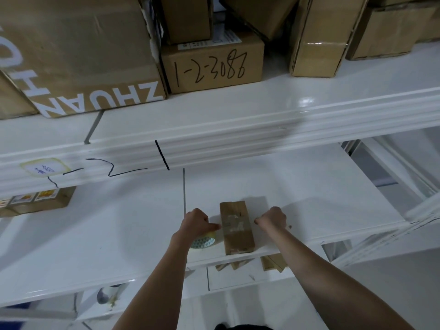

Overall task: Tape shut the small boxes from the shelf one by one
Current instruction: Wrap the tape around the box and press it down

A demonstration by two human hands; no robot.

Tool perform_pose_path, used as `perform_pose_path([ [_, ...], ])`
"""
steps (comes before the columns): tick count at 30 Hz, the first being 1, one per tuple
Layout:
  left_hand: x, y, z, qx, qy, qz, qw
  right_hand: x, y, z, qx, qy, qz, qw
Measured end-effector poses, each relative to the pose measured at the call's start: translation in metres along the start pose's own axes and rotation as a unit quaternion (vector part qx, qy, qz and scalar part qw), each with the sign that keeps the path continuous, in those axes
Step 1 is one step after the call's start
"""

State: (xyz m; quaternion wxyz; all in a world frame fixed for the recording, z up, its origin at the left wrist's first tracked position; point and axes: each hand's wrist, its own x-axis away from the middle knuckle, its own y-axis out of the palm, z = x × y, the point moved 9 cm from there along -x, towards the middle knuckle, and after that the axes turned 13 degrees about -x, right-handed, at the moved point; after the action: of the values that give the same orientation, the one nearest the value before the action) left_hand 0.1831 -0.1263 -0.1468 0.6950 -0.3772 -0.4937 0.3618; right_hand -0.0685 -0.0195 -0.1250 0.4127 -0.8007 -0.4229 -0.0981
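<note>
Partly hidden tape roll (203, 241) under left hand (195, 220), small box (237, 227) beside

On the upper white shelf (238, 108) stands a big carton (78, 55) printed "ZHUAN" upside down, and beside it a smaller carton (214, 67) with "1-2-3088" handwritten on its front. More brown cartons (319, 44) crowd to the right. A pale label (44, 168) sticks to the shelf's front edge, its writing seemingly too blurred to read. A box with coloured stickers (35, 201) sits below at left.
</note>
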Motion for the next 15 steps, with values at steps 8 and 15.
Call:
perform_pose_path([
  [8,0.001,-0.003,-0.001,0.001,0.010,0.004,1.000,0.038,0.030,-0.050,0.033,-0.112,0.013,0.993],
  [15,0.004,-0.006,-0.006,-0.002,0.011,0.015,1.000,0.050,0.076,-0.043,0.032,-0.027,-0.006,0.999],
])
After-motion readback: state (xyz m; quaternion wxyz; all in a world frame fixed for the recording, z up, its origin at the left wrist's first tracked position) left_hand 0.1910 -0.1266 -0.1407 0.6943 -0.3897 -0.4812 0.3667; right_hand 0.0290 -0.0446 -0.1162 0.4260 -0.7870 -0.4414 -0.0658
